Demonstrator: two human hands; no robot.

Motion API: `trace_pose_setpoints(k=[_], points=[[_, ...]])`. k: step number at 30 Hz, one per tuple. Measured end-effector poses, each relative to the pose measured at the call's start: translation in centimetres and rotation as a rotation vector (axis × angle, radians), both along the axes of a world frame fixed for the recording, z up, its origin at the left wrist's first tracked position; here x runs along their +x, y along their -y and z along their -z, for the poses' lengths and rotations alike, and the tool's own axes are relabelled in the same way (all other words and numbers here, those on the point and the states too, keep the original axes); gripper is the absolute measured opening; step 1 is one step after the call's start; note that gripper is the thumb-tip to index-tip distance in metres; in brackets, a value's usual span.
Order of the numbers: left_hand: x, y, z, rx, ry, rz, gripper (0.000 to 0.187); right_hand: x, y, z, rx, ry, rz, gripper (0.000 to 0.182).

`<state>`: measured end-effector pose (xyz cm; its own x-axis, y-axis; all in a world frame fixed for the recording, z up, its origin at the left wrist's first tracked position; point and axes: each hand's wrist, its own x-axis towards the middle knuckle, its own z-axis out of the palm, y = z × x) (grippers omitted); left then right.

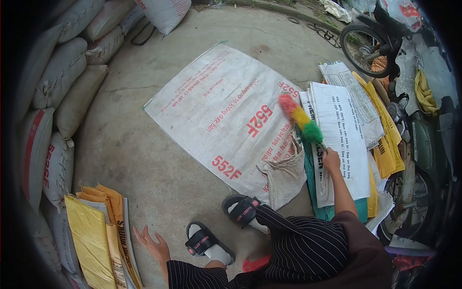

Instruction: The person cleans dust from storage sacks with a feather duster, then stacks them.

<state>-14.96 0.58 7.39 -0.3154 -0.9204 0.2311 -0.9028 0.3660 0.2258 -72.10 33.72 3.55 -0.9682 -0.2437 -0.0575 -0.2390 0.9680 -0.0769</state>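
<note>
My right hand (pixel 330 160) is closed around the handle of a fluffy duster (pixel 300 118) banded in red, yellow and green. The duster's head lies over the edge between a flat white sack (pixel 211 115) with red 552F print and a pile of folded white bags (pixel 344 144). A crumpled pale cloth (pixel 284 173) rests on the flat sack's near corner. Down at the left, my left hand (pixel 154 245) has its fingers spread and holds nothing. It is beside a stack of folded yellow and orange bags (pixel 89 236).
Filled sacks (pixel 62 79) are piled along the left side. A motorbike (pixel 375 43) stands at the upper right, and another motorbike's wheel (pixel 409 202) is beside the folded bags. My sandalled feet (pixel 209 243) are at the flat sack's near edge, with a red object (pixel 256 264) close by.
</note>
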Motion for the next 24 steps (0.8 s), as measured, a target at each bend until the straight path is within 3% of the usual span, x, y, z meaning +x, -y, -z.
trace_pose_setpoints(k=[4,6,10,11,13,14,15,17,18,20,22,24], points=[[-1.2,0.9,-0.4,0.013,-0.136,0.064,0.037,-3.0,5.3,-8.3,-0.466,-0.050,-0.214,0.023],[-3.2,1.0,-0.7,0.019,-0.251,0.104,0.033,-3.4,9.7,-11.7,-0.781,0.074,-0.307,0.021],[-8.9,0.5,-2.2,0.453,-0.475,0.283,0.027,0.0,18.4,-15.8,-1.326,0.461,-0.338,0.023],[-10.7,0.3,-2.9,0.564,-0.483,0.341,0.030,1.3,20.5,-16.6,-1.323,0.483,-0.369,0.023],[-14.0,-0.5,-3.4,0.905,-0.578,0.456,0.039,4.9,24.5,-18.4,-1.607,0.491,-0.253,0.028],[-15.4,-0.8,-3.4,1.131,-0.665,0.510,0.046,6.8,26.1,-19.7,-1.696,0.648,-0.255,0.029],[-16.5,-0.9,-4.1,1.125,-0.677,0.501,0.046,8.7,27.6,-20.6,-1.778,0.807,-0.251,0.031],[-18.1,-0.7,-6.5,1.463,-1.106,0.749,0.063,13.2,30.7,-20.3,-1.670,0.893,-0.297,0.032],[-18.4,-0.5,-7.0,1.488,-1.266,0.633,0.073,16.4,32.4,-19.7,-1.664,0.987,-0.241,0.027],[-17.4,0.8,-8.2,1.669,-1.440,0.167,0.076,20.2,33.8,-14.1,-1.558,1.180,-0.512,0.027],[-16.1,2.7,-7.4,1.593,-1.382,0.148,0.070,24.1,33.1,-10.0,-1.260,1.267,-0.686,0.027],[-14.1,4.2,-5.5,1.517,-1.319,0.114,0.064,27.4,32.1,-7.8,-1.028,1.382,-0.652,0.028]])
